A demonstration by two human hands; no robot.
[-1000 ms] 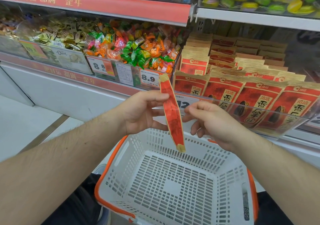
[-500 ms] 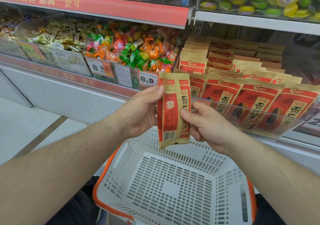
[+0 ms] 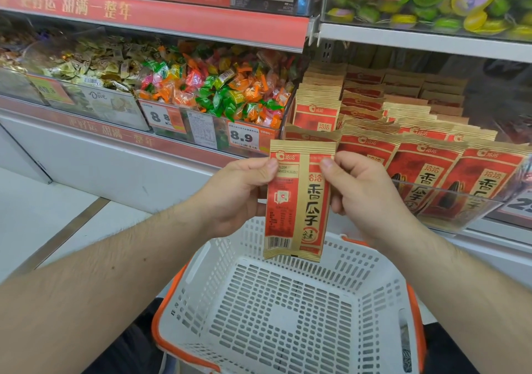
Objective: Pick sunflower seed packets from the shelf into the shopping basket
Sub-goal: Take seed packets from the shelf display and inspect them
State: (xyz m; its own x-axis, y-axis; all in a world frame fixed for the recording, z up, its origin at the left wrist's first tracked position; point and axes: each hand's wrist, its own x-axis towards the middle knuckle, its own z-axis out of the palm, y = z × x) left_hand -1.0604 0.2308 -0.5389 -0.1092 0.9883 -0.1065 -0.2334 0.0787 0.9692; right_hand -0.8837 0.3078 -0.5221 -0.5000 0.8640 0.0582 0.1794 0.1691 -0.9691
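From the head camera, the flat red-and-gold paper sunflower seed packet (image 3: 298, 201) now faces the person squarely, its printed back with barcode fully readable, where a second ago it was turned edge-on and half a second ago only partly rotated. The left hand (image 3: 239, 195) pinches its upper left edge and the right hand (image 3: 359, 189) pinches its upper right edge, so the packet hangs upright between them. Its lower edge hangs just above the far rim of the white perforated plastic shopping basket with orange trim (image 3: 288, 316), which holds no packets yet. More matching packets stand in rows on the shelf (image 3: 403, 149) behind the right hand. The turn looks like a label check; the drop remains undone.
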